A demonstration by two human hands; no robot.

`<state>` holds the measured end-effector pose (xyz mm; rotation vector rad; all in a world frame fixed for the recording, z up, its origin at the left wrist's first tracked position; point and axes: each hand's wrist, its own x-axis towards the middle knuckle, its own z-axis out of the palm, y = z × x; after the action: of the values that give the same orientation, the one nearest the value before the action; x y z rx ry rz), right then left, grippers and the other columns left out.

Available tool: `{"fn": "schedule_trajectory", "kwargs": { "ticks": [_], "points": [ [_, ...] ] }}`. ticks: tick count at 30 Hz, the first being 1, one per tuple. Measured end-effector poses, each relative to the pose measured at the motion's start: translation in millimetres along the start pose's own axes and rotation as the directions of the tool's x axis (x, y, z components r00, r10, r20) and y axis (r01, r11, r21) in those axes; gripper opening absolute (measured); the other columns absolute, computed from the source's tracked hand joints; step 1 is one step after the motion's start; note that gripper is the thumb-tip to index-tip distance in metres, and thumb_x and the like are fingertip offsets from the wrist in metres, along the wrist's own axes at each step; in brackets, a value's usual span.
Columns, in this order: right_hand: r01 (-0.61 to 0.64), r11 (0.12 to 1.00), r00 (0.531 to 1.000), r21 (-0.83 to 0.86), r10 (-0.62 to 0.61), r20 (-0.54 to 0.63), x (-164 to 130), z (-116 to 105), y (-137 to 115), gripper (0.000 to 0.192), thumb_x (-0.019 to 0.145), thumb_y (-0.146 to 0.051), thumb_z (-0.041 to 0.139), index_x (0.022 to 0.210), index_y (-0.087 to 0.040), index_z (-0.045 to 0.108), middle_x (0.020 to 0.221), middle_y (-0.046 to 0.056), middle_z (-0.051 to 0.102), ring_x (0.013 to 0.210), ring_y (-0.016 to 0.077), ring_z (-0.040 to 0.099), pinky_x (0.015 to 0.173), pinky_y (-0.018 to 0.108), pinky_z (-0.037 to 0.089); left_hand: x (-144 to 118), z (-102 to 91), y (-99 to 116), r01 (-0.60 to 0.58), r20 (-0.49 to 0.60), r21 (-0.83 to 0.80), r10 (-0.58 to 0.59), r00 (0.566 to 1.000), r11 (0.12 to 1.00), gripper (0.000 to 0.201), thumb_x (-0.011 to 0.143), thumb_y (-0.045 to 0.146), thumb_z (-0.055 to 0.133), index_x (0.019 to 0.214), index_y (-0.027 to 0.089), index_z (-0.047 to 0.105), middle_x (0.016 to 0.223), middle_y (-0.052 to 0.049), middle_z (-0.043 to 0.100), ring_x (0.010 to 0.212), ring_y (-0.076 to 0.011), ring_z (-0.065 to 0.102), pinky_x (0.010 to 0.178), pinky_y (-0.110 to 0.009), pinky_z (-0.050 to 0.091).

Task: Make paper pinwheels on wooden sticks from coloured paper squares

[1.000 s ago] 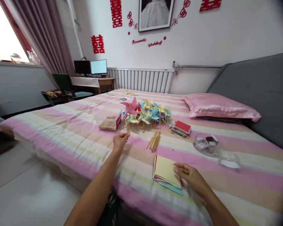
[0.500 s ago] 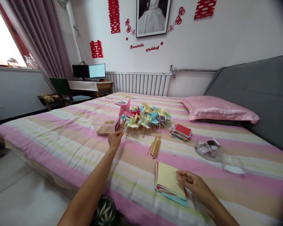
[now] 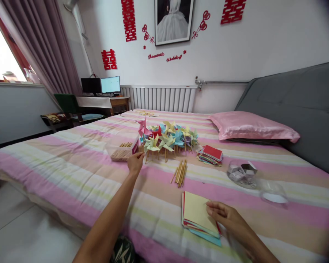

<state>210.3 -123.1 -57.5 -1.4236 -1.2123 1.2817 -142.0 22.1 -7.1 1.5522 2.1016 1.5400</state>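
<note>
My left hand (image 3: 135,163) is closed around the stick of a pink pinwheel (image 3: 144,128), which stands upright at the left end of a group of pinwheels (image 3: 167,141) in yellow, blue, green and red. My right hand (image 3: 222,213) hovers at the right edge of a stack of coloured paper squares (image 3: 199,210) with a pale yellow sheet on top. Its thumb and fingertips are pinched together; a thin speck shows at their tips, too small to name. Between the hands and the pinwheels lies a bundle of wooden sticks (image 3: 181,173).
Beside my left hand stands a clear box (image 3: 120,153) of sticks. A second paper stack (image 3: 210,155), red on top, lies right of the pinwheels. Farther right are a clear round container (image 3: 241,173) with small packets and a clear lid (image 3: 273,193). A pink pillow (image 3: 254,126) lies behind.
The pink pinwheel has turned a little and its blades look narrower. Both hands stay at nearly the same places, while the view has shifted slightly.
</note>
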Motion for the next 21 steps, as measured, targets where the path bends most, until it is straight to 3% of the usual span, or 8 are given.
{"fn": "schedule_trajectory", "kwargs": {
  "ticks": [9, 15, 18, 21],
  "points": [
    [-0.002, 1.000, 0.996, -0.018, 0.004, 0.085, 1, -5, -6, 0.040, 0.054, -0.041, 0.073, 0.084, -0.015, 0.070, 0.083, 0.010, 0.071, 0.084, 0.0251, 0.065, 0.079, 0.034, 0.049, -30, -2.9, 27, -0.027, 0.059, -0.142, 0.036, 0.998, 0.989, 0.023, 0.068, 0.031, 0.064, 0.084, 0.018, 0.074, 0.075, -0.005, 0.073, 0.070, -0.0191, 0.066, 0.066, -0.028, 0.049],
    [0.049, 0.999, 0.999, -0.009, -0.049, 0.022, -1, -7, -11, 0.040, 0.058, -0.041, 0.071, 0.087, -0.014, 0.068, 0.085, 0.011, 0.071, 0.085, 0.0264, 0.065, 0.079, 0.036, 0.049, -59, -9.7, 52, 0.023, 0.097, -0.270, 0.003, 0.995, 0.963, 0.023, 0.066, 0.032, 0.065, 0.079, 0.016, 0.073, 0.070, -0.006, 0.073, 0.067, -0.0195, 0.066, 0.060, -0.027, 0.050],
    [0.151, 0.988, 0.987, -0.026, -0.152, -0.051, 2, -2, -26, 0.040, 0.062, -0.043, 0.068, 0.091, -0.014, 0.066, 0.092, 0.012, 0.070, 0.089, 0.0269, 0.064, 0.081, 0.039, 0.049, -77, -14.3, 62, 0.053, 0.116, -0.323, -0.016, 0.993, 0.945, 0.023, 0.067, 0.032, 0.064, 0.079, 0.014, 0.073, 0.070, -0.006, 0.072, 0.065, -0.0192, 0.066, 0.057, -0.027, 0.050],
    [0.296, 0.954, 0.952, -0.042, -0.299, -0.071, 7, 13, -59, 0.039, 0.067, -0.042, 0.066, 0.095, -0.016, 0.065, 0.096, 0.012, 0.069, 0.092, 0.0257, 0.063, 0.087, 0.040, 0.045, -93, -16.9, 68, 0.069, 0.139, -0.357, -0.020, 0.990, 0.931, 0.022, 0.067, 0.032, 0.064, 0.077, 0.014, 0.073, 0.070, -0.006, 0.072, 0.065, -0.0191, 0.066, 0.057, -0.026, 0.049]
  ]
}}
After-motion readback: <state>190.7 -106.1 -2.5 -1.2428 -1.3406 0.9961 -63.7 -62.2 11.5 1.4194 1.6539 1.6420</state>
